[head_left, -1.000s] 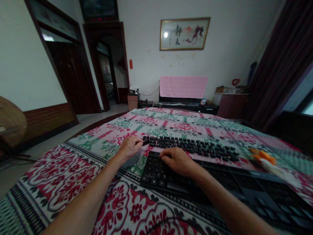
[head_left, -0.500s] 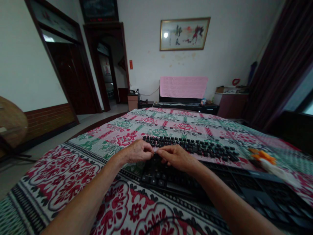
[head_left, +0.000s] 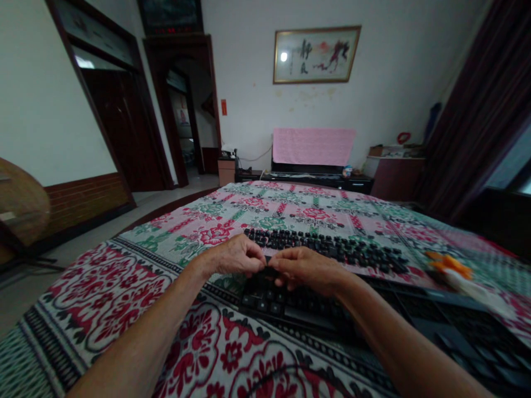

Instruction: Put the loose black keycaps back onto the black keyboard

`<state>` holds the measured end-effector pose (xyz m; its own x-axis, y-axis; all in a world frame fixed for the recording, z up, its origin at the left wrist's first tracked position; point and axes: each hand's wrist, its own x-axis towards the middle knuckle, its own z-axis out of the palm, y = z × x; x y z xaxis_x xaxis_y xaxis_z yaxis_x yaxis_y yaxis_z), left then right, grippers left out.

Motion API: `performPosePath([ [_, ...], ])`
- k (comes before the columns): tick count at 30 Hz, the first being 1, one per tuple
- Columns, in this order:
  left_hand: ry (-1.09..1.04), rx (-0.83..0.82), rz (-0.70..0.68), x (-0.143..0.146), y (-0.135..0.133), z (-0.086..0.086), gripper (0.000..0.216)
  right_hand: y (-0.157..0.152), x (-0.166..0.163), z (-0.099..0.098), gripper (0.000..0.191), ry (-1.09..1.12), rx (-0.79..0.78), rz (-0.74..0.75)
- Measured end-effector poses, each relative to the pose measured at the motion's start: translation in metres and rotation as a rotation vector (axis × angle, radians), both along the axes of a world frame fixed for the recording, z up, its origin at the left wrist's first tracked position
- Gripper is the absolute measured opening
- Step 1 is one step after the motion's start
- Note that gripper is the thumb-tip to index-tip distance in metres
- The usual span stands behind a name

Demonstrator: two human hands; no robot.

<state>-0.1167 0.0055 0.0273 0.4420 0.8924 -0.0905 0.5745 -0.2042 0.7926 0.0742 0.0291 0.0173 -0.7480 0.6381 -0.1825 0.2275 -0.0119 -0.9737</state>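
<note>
A black keyboard (head_left: 298, 315) lies at an angle on the patterned cloth in front of me. Keycaps sit along its near rows, while parts of its upper rows look bare. Over its upper left corner my left hand (head_left: 241, 255) is closed, thumb and forefinger pinched together. My right hand (head_left: 305, 268) meets it there, also in a pinch, fingertips almost touching the left ones. Whatever is between the fingertips is too small and dark to name. Just beyond the hands, loose black keycaps (head_left: 332, 243) stretch in uneven rows across the cloth.
An orange and white item (head_left: 450, 266), blurred, lies right of the keycaps. A dark cable (head_left: 286, 369) curves at the front edge. The flowered cloth (head_left: 232, 204) covers the broad surface. Beyond it stand a low black cabinet (head_left: 360, 184) and a pink-covered screen (head_left: 313, 146).
Both hands stay pinched together over the keyboard's upper left corner. The right hand's fingers have shifted slightly, and the whole view has moved a little.
</note>
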Motion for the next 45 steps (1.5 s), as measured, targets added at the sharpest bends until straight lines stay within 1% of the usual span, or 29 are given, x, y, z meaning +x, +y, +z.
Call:
performPosePath([
  [3,-0.013,-0.011,-0.007,-0.002,0.0,0.001,0.021,0.002,0.001,-0.004,0.016,0.105,-0.166,0.051],
  [5,-0.034,-0.023,-0.012,-0.004,0.0,0.001,0.02,0.003,0.001,-0.005,0.015,0.151,-0.236,0.074],
  [8,-0.071,-0.051,-0.026,-0.007,-0.001,0.004,0.019,0.002,0.0,-0.005,0.015,0.178,-0.292,0.083],
  [10,-0.116,-0.064,-0.027,-0.011,-0.002,0.007,0.019,0.0,-0.001,-0.003,0.016,0.177,-0.281,0.078],
  [12,-0.189,-0.04,0.013,-0.014,-0.001,0.007,0.021,-0.004,-0.003,-0.001,0.018,0.136,-0.189,0.065],
  [14,-0.24,0.0,0.094,-0.018,0.001,0.003,0.024,-0.008,-0.007,0.0,0.019,0.051,-0.002,0.058],
  [17,-0.206,0.001,0.189,-0.021,0.005,-0.008,0.026,-0.016,-0.015,0.0,0.017,-0.094,0.28,0.035],
  [20,-0.147,-0.012,0.203,-0.022,0.01,-0.02,0.028,-0.022,-0.023,-0.003,0.016,-0.192,0.422,-0.024],
  [24,-0.125,-0.016,0.205,-0.022,0.013,-0.029,0.028,-0.026,-0.028,-0.007,0.017,-0.27,0.477,-0.029],
  [26,-0.126,-0.017,0.191,-0.022,0.013,-0.031,0.028,-0.026,-0.028,-0.009,0.017,-0.296,0.503,-0.024],
  [31,-0.125,-0.033,0.183,-0.021,0.013,-0.031,0.029,-0.024,-0.027,-0.013,0.018,-0.338,0.642,-0.018],
  [36,-0.132,-0.023,0.196,-0.02,0.012,-0.031,0.028,-0.024,-0.026,-0.014,0.019,-0.331,0.691,0.004],
  [41,-0.14,-0.027,0.168,-0.022,0.014,-0.033,0.028,-0.024,-0.025,-0.014,0.019,-0.291,0.744,0.038],
  [45,-0.135,-0.032,0.172,-0.023,0.015,-0.034,0.029,-0.023,-0.024,-0.014,0.019,-0.276,0.739,0.037],
])
